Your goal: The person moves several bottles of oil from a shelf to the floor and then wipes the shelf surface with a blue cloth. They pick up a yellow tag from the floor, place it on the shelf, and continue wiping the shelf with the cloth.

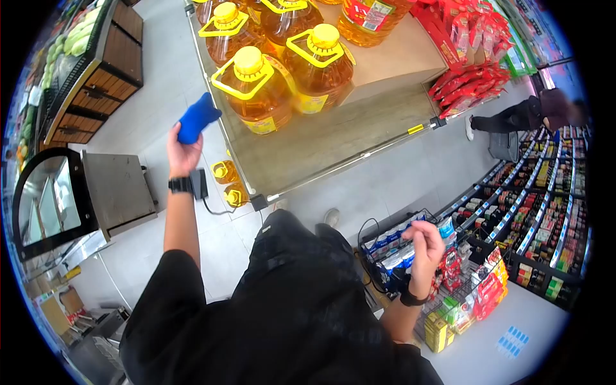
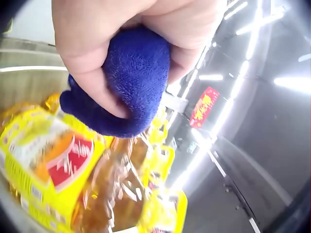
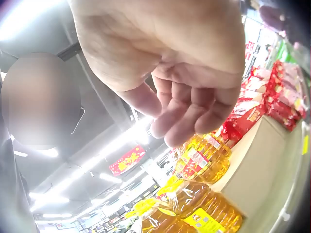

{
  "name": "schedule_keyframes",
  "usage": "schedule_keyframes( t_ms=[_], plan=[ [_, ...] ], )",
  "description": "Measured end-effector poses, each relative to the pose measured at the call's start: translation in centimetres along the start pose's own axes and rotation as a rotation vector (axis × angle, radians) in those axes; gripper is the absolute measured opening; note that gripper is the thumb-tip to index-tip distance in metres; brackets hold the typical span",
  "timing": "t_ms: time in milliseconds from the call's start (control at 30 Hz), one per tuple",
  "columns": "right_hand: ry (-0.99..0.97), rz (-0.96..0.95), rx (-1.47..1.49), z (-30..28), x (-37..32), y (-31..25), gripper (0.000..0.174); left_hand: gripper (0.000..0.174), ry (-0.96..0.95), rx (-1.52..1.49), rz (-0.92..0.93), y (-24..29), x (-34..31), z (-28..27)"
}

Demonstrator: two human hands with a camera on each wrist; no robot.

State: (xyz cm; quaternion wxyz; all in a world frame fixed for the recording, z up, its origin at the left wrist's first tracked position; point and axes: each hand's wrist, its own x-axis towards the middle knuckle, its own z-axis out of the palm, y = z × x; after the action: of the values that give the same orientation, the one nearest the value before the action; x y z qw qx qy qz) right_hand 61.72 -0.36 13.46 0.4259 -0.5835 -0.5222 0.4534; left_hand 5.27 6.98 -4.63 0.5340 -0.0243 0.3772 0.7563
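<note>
My left hand (image 1: 185, 153) grips a folded blue cloth (image 1: 198, 119) just off the left edge of the display table (image 1: 269, 168). In the left wrist view the plush cloth (image 2: 138, 73) bulges between thumb and fingers. Large bottles of amber cooking oil (image 1: 256, 90) with yellow caps and handles stand on the table beside it. My right hand (image 1: 427, 247) hangs in the air at the right, over a wire basket of packaged goods (image 1: 449, 289). Its fingers (image 3: 182, 114) are loosely curled and hold nothing.
A cardboard box (image 1: 398, 61) and red packets (image 1: 471, 83) share the table. More oil bottles (image 1: 231, 183) stand on the floor by its corner. A glass-fronted cabinet (image 1: 58, 199) is at the left, stocked shelves (image 1: 545, 218) at the right. Another person (image 1: 532, 115) is at the far right.
</note>
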Motion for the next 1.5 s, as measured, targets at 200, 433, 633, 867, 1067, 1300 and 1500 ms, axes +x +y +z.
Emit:
schedule_keyframes(
  t_ms=[200, 433, 633, 867, 1067, 1300, 1500],
  plan=[
    [-0.604, 0.311, 0.322, 1.3, 4.8, 3.9, 0.032, 0.034, -0.227, -0.064, -0.118, -11.5, -19.1, 9.9],
    [-0.61, 0.634, 0.816, 0.6, 6.1, 7.4, 0.048, 0.02, -0.626, 0.37, -0.18, -27.6, -28.9, 18.4],
    [-0.686, 0.33, 0.508, -5.5, 7.4, 8.1, 0.046, 0.028, -0.47, 0.315, -0.506, -31.7, -29.3, 18.9],
    [-0.575, 0.131, 0.323, -7.5, 8.7, 8.3, 0.062, 0.059, -0.608, 0.293, -0.684, -33.2, -29.0, 20.6],
    [-0.592, 0.418, 0.54, -8.4, 10.9, 10.5, 0.027, 0.05, -0.458, 0.302, -0.55, -33.6, -26.7, 19.7],
    [-0.528, 0.341, 0.558, -4.7, 13.3, 10.4, 0.029, 0.052, -0.534, 0.363, -0.437, -30.0, -22.0, 21.4],
    [-0.4, 0.067, 0.474, -0.9, 14.5, 6.7, 0.034, 0.053, -0.408, 0.236, -0.361, -26.7, -17.8, 21.8]
  ],
)
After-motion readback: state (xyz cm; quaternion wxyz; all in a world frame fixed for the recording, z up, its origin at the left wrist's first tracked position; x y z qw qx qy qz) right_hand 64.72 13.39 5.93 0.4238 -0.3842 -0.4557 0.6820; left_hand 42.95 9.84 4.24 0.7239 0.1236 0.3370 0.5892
